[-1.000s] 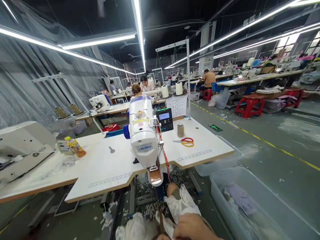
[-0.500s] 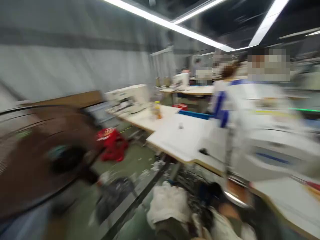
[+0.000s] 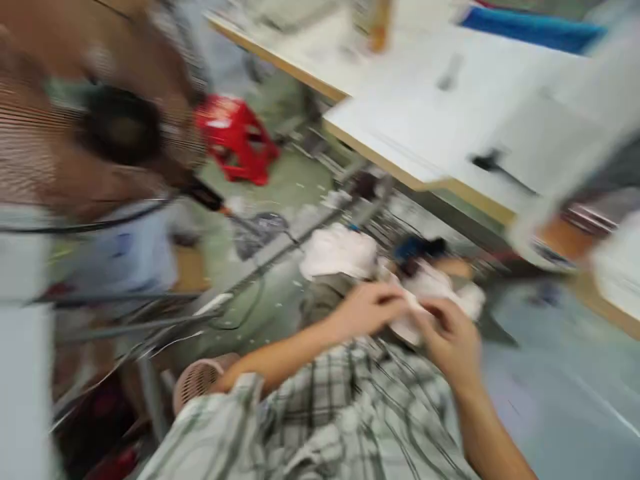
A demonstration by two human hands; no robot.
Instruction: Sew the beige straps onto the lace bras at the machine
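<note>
My left hand [image 3: 373, 308] is over my lap, its fingers curled and pointing right. Facing it, my right hand [image 3: 453, 337] has thumb and fingers bent toward the left fingertips. Both hands look closed in a pinch, and blur hides what lies between them. Pale cloth [image 3: 406, 328] shows just under the fingertips. Beyond the hands, a bunched white cloth [image 3: 340, 252] lies over my knee, and more white cloth [image 3: 450, 290] is behind my right hand.
White worktables [image 3: 400, 127] with wooden edges stand ahead. A red stool [image 3: 237, 140] is on the floor at left, near a large fan [image 3: 123, 125]. A pink perforated basket [image 3: 197, 383] sits by my left elbow. A bottle [image 3: 373, 23] stands on the far table.
The view has tilted down from the room to my lap. Both my hands and forearms now show together in front of me, where they were barely visible before.
</note>
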